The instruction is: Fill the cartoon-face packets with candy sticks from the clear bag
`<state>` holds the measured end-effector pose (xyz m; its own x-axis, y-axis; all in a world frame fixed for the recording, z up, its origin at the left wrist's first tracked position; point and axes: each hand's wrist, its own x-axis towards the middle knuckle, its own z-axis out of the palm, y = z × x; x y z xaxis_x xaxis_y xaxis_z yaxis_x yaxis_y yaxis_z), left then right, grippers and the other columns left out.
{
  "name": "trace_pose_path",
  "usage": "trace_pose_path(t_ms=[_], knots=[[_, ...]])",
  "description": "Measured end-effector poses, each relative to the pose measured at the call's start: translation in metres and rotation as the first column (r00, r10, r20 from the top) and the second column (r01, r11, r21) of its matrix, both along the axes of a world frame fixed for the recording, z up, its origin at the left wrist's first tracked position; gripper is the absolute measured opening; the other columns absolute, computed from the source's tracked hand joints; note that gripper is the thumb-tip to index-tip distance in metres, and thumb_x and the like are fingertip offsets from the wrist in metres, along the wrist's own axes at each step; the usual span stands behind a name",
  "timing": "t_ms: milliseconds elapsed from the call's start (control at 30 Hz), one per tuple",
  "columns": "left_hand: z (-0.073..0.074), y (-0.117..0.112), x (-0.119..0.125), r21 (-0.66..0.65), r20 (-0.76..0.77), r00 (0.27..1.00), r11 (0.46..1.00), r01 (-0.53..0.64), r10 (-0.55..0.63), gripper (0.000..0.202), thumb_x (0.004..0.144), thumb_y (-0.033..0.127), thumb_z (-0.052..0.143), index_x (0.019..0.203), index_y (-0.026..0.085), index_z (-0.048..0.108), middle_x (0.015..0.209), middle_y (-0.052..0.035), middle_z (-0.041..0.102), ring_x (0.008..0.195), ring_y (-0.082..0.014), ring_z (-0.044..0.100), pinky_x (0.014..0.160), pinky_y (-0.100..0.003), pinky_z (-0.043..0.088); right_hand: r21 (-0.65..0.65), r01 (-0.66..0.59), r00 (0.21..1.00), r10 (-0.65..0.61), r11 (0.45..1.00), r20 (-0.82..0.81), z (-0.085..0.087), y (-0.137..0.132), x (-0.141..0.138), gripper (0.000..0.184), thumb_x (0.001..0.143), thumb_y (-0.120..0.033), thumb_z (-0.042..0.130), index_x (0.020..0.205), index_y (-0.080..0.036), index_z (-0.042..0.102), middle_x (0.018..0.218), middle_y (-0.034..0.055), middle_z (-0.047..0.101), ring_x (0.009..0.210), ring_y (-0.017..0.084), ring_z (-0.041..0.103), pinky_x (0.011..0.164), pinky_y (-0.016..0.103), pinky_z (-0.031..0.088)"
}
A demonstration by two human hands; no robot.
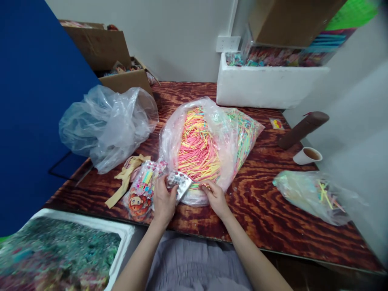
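Note:
My left hand (165, 200) is closed on a small silver-and-white printed packet (181, 184), held at the front edge of a large clear plastic bag (168, 137). Inside that bag lies a heap of thin pink and yellow sticks (198, 153). My right hand (214, 197) is pinched just right of the packet, with a few thin coloured sticks showing between its fingertips and the packet's edge. Flat printed packets with a cartoon figure (139, 202) lie beside my left hand. Left of them rest some pale yellow strips (124, 184).
A crumpled clear bag (118, 125) and open cardboard boxes (127, 79) stand at left. A white foam box (257, 87) is behind. At right are a brown bottle (303, 129), a paper cup (303, 157) and a bag with loose sticks (306, 192). Another foam box (123, 230) sits front left.

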<state>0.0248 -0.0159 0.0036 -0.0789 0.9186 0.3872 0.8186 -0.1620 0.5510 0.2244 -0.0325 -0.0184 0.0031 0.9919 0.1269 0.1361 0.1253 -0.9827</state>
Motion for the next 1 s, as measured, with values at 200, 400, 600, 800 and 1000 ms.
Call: trace_pose_path(t_ms=[200, 400, 600, 800, 1000], knots=[[-0.0042, -0.0027, 0.0055, 0.024, 0.089, 0.995, 0.998, 0.050, -0.052, 0.012, 0.091, 0.026, 0.047, 0.083, 0.021, 0.055, 0.080, -0.0027, 0.059, 0.077, -0.0202, 0.057, 0.073, -0.032, 0.045, 0.012, -0.005, 1.000, 0.005, 1.000, 0.016, -0.0016, 0.0009, 0.0002, 0.022, 0.091, -0.039, 0.053, 0.085, -0.023, 0.066, 0.083, 0.0031, 0.065, 0.082, 0.021, 0.060, 0.076, 0.029, 0.045], [-0.0080, -0.0072, 0.0084, 0.042, 0.077, 0.991, 0.993, 0.107, -0.110, 0.021, 0.094, 0.027, 0.044, 0.079, 0.020, 0.057, 0.079, -0.0036, 0.059, 0.079, -0.0197, 0.056, 0.074, -0.032, 0.044, 0.010, -0.012, 1.000, 0.012, 1.000, 0.019, -0.0050, 0.0010, 0.0014, 0.020, 0.092, -0.037, 0.053, 0.088, -0.023, 0.066, 0.086, 0.0030, 0.065, 0.085, 0.021, 0.060, 0.079, 0.029, 0.044], [-0.0078, -0.0075, 0.0076, 0.041, 0.094, 0.988, 0.992, 0.123, -0.126, 0.024, 0.096, 0.029, 0.043, 0.089, 0.019, 0.064, 0.086, -0.0050, 0.061, 0.083, -0.0199, 0.058, 0.076, -0.032, 0.045, 0.017, 0.002, 1.000, -0.002, 1.000, 0.014, -0.0063, 0.0011, 0.0006, 0.020, 0.091, -0.038, 0.054, 0.089, -0.022, 0.066, 0.086, 0.0027, 0.065, 0.085, 0.020, 0.061, 0.079, 0.029, 0.045], [-0.0085, -0.0071, 0.0086, 0.065, 0.122, 0.983, 0.990, 0.129, -0.136, 0.030, 0.097, 0.029, 0.042, 0.115, 0.019, 0.064, 0.093, -0.0066, 0.062, 0.087, -0.0199, 0.059, 0.079, -0.032, 0.046, 0.037, 0.016, 0.999, -0.017, 0.999, 0.036, -0.0047, 0.0022, -0.0007, 0.018, 0.091, -0.036, 0.055, 0.087, -0.022, 0.065, 0.084, 0.0015, 0.065, 0.083, 0.019, 0.061, 0.078, 0.028, 0.044], [-0.0098, -0.0090, 0.0063, 0.077, 0.199, 0.971, 0.990, 0.122, -0.135, 0.035, 0.098, 0.027, 0.041, 0.128, 0.023, 0.058, 0.110, -0.0084, 0.065, 0.100, -0.0211, 0.060, 0.088, -0.035, 0.046, -0.038, 0.059, 0.997, -0.060, 0.998, -0.042, -0.0018, 0.0031, -0.0021, 0.019, 0.088, -0.037, 0.055, 0.086, -0.021, 0.063, 0.080, 0.0013, 0.066, 0.080, 0.020, 0.062, 0.075, 0.028, 0.046]])
